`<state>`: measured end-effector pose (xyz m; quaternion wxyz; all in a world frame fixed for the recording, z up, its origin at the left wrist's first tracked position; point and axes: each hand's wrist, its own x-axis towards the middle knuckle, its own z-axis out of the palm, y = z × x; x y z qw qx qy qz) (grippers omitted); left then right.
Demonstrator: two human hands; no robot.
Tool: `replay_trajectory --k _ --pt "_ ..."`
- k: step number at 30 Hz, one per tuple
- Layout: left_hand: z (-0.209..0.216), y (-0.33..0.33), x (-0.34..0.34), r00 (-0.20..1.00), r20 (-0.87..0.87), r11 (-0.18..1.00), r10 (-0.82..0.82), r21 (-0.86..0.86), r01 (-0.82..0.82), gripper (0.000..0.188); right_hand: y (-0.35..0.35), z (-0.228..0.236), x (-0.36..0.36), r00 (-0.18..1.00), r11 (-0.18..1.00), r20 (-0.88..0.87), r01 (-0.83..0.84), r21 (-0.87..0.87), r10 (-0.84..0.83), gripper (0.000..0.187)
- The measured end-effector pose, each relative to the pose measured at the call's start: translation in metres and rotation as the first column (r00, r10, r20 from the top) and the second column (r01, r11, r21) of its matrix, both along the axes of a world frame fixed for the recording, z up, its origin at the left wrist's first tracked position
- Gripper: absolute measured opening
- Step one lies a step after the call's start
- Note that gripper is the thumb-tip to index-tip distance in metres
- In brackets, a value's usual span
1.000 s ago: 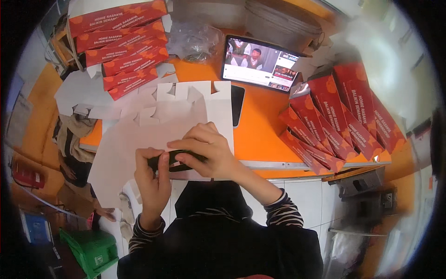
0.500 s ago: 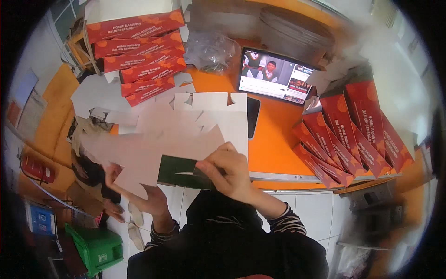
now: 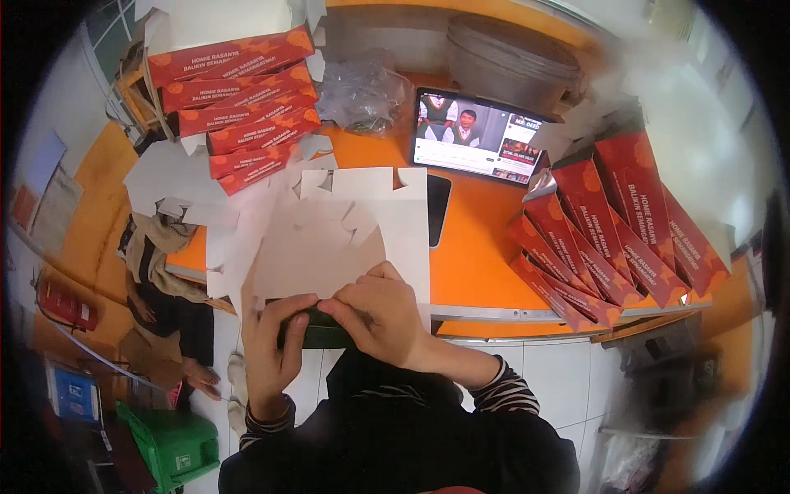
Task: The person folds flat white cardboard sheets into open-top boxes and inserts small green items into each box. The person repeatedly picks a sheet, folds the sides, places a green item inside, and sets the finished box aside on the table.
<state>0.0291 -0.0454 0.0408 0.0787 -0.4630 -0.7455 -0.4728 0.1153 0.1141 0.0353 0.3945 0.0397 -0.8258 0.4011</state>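
At the front edge of the table I hold a cardboard box blank (image 3: 317,251), its pale inside face up and a dark green panel (image 3: 326,334) folded on the side nearest me. My left hand (image 3: 276,342) grips its near left edge between thumb and fingers. Close beside it, my right hand (image 3: 380,319) pinches the same near edge, with thumb and fingertips at the fold. Both hands cover part of the green panel. Under and beyond the blank lie flat white cardboard sheets (image 3: 366,185) with cut notches and tabs.
Folded red boxes (image 3: 247,111) are stacked at back left, and more red boxes (image 3: 613,222) stand fanned at right. A tablet (image 3: 473,136), a dark phone (image 3: 440,210) and a clear plastic bag (image 3: 362,95) rest on the orange table (image 3: 469,276). A person's foot (image 3: 200,379) shows at left, above a green bin (image 3: 169,445).
The blank has turned and come in front of me. My left hand has moved up from beneath it to the near edge, and my right hand has shifted left and slightly down.
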Motion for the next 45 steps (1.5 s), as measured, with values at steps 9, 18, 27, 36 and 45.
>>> replay_trajectory --k 9,18,27,36,45 --pt "-0.021 -0.014 -0.013 0.981 -0.193 0.999 0.009 -0.039 -0.016 0.068 0.005 0.019 0.003 0.979 0.956 0.008 -0.202 0.211 0.205 0.023" --pt "-0.145 -0.054 -0.059 0.907 0.38 0.956 0.18 0.149 -0.252 0.059 0.03 0.02 -0.017 0.961 0.983 -0.275 0.073 0.167 -0.025 0.122" --pt "-0.138 -0.057 -0.046 0.99 -0.099 0.941 0.102 -0.314 -0.128 0.046 0.071 0.024 -0.015 0.957 0.989 0.265 -0.091 -0.118 0.119 0.116" --pt "-0.078 0.002 -0.085 0.964 0.238 0.992 0.12 0.013 -0.127 0.051 0.06 0.028 -0.006 0.715 0.882 0.552 -0.463 -0.087 0.429 0.04" --pt "0.006 0.015 -0.028 1.0 -0.021 0.981 -0.004 0.192 0.008 0.087 0.019 -0.005 -0.01 0.863 0.716 0.474 -0.219 0.663 -0.176 0.077"
